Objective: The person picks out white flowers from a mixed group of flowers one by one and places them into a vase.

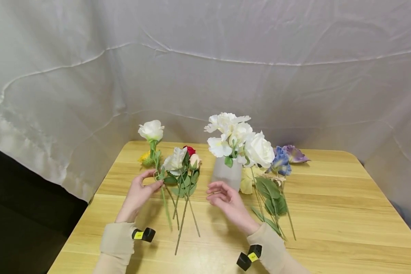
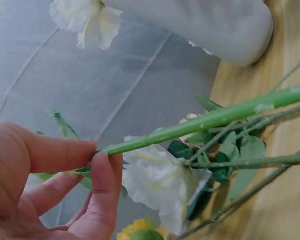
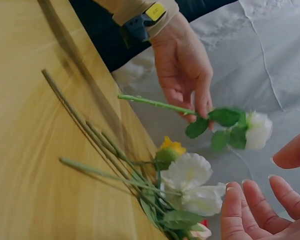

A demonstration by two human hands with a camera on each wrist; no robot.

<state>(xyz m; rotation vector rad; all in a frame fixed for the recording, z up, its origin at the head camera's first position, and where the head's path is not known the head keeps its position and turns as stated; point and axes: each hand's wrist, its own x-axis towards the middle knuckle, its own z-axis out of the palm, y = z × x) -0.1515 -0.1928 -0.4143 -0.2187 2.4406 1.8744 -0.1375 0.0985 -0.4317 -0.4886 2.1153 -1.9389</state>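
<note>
On the wooden table [image 1: 328, 217] stood a frosted vase [image 1: 226, 174] of white flowers [image 1: 231, 131], the right hand [image 1: 231, 205] near it with loosely curved, unladen fingers. The left hand [image 1: 138, 196] pinched a white rose [image 1: 152, 130] between thumb and fingertips, its bloom and leaves [image 3: 225, 116] beyond the grip, its bare green stem [image 2: 205, 122] trailing out below.

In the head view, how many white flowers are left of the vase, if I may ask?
2: a white bloom held by the left hand and a ruffled white flower lying on the table; more may be hidden.
</note>
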